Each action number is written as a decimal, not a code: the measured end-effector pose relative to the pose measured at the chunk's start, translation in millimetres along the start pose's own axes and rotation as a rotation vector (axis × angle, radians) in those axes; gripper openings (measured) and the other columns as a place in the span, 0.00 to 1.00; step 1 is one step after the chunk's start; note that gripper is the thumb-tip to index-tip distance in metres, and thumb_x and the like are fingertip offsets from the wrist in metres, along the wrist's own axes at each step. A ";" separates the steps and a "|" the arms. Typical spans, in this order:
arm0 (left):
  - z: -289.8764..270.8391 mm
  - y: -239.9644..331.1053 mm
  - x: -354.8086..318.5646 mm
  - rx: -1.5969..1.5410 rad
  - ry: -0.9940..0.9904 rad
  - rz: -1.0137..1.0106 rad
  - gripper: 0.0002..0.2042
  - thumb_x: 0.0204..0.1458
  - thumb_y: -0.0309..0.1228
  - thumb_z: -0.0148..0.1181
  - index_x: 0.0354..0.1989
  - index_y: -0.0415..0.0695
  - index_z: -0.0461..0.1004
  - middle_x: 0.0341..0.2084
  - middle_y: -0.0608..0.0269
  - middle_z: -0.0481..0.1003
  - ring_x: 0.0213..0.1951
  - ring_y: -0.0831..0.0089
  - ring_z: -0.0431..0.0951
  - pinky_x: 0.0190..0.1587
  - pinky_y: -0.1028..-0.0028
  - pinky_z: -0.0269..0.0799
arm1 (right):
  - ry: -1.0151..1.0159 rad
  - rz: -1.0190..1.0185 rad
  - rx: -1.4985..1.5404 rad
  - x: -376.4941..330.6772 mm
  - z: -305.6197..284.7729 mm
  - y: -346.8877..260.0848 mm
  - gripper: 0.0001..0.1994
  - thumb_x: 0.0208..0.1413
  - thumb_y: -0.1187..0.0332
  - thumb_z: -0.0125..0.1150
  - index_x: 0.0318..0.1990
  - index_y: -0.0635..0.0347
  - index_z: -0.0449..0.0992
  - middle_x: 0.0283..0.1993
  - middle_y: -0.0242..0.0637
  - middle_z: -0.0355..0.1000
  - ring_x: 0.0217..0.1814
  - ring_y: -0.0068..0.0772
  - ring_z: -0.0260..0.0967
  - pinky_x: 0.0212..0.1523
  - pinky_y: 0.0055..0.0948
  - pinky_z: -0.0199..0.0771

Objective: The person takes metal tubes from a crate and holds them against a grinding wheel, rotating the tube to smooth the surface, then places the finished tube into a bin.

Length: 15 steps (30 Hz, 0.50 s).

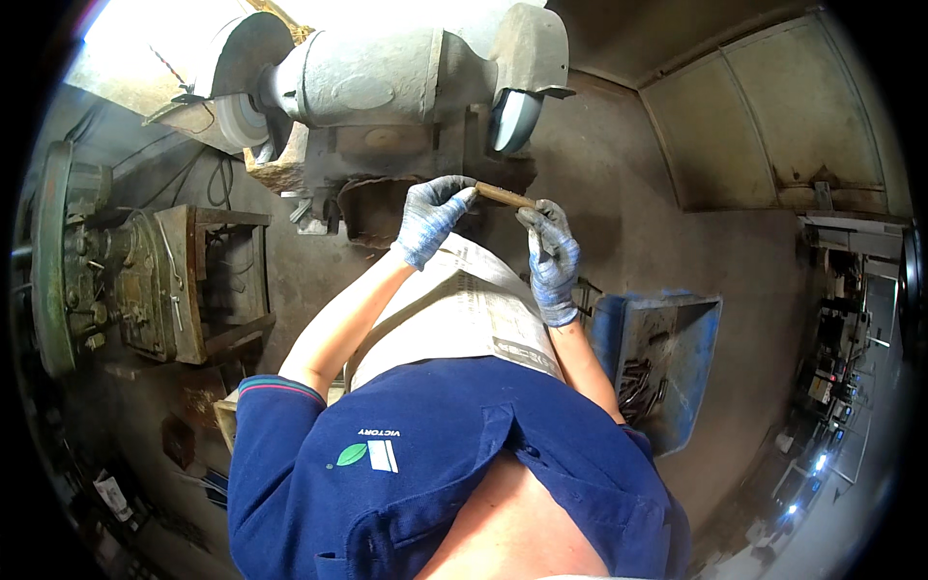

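Nearest, a pale printed apron [464, 309] covered the person's front. Above it, the gloved left hand [428, 218] and gloved right hand [551, 259] each had a closed grip on one end of a short, flat, rusty-brown metal bar [505, 196], held level just below the grey bench grinder's right wheel [515, 118]. Judging by that closeness, a glove fingertip could catch the wheel, or the bar could kick loose. A blue metal bin [667, 362] sat right.

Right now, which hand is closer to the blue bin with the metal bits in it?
The right hand. It holds one end of the brown bar, just up and left of the blue bin. The left hand grips the bar's other end, farther left.
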<state>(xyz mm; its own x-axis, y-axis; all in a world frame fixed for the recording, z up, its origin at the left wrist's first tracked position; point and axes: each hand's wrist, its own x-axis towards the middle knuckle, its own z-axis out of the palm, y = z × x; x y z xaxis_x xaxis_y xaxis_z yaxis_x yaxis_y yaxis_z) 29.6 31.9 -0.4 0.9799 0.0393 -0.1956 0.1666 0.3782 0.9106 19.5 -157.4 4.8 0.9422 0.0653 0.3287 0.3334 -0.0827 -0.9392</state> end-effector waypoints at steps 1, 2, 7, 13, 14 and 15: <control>1.5 -4.1 4.4 -0.012 0.012 0.003 0.09 0.52 0.23 0.57 0.40 0.33 0.74 0.31 0.62 0.76 0.30 0.81 0.74 0.35 0.80 0.74 | 0.007 0.003 0.018 3.4 -0.8 4.3 0.11 0.48 0.78 0.59 0.40 0.64 0.78 0.44 0.39 0.70 0.52 0.33 0.65 0.53 0.28 0.62; 2.7 -10.3 9.0 -0.025 0.024 0.007 0.09 0.52 0.24 0.57 0.40 0.33 0.74 0.30 0.62 0.76 0.30 0.82 0.74 0.35 0.80 0.74 | -0.022 -0.001 0.024 7.1 -3.0 9.3 0.11 0.50 0.78 0.56 0.42 0.65 0.77 0.47 0.40 0.69 0.53 0.33 0.65 0.54 0.29 0.64; 11.5 -20.2 30.4 -0.049 0.107 0.023 0.07 0.51 0.23 0.57 0.37 0.34 0.75 0.29 0.63 0.77 0.29 0.81 0.74 0.34 0.81 0.73 | -0.122 0.038 -0.052 26.7 -12.4 38.4 0.11 0.56 0.78 0.50 0.45 0.68 0.74 0.50 0.41 0.68 0.54 0.31 0.65 0.56 0.31 0.67; 32.1 -38.8 54.8 -0.141 0.225 0.028 0.06 0.51 0.21 0.55 0.36 0.33 0.75 0.28 0.60 0.77 0.28 0.76 0.76 0.35 0.77 0.76 | -0.064 0.153 0.011 46.4 -21.0 61.3 0.10 0.55 0.77 0.52 0.44 0.67 0.75 0.47 0.40 0.72 0.50 0.29 0.68 0.55 0.29 0.67; 34.0 -43.6 59.0 -0.179 0.224 0.003 0.06 0.51 0.21 0.56 0.36 0.33 0.75 0.28 0.60 0.77 0.28 0.76 0.76 0.35 0.77 0.76 | -0.027 0.196 0.070 49.0 -22.1 64.4 0.09 0.53 0.78 0.55 0.42 0.66 0.76 0.46 0.39 0.73 0.50 0.28 0.68 0.54 0.27 0.66; 34.9 -48.1 62.8 -0.217 0.223 -0.022 0.06 0.51 0.21 0.56 0.36 0.33 0.75 0.28 0.60 0.77 0.27 0.75 0.76 0.35 0.77 0.76 | 0.010 0.240 0.129 50.3 -22.7 66.7 0.08 0.51 0.78 0.57 0.40 0.65 0.78 0.44 0.38 0.75 0.51 0.26 0.67 0.53 0.26 0.66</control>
<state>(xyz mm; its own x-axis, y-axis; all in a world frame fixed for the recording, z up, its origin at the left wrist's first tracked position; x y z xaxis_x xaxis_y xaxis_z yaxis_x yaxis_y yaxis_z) 87.0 -16.1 -43.8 0.9239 0.2222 -0.3114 0.1367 0.5686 0.8112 89.9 -182.2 -39.0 0.9942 0.0491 0.0957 0.0942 0.0331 -0.9950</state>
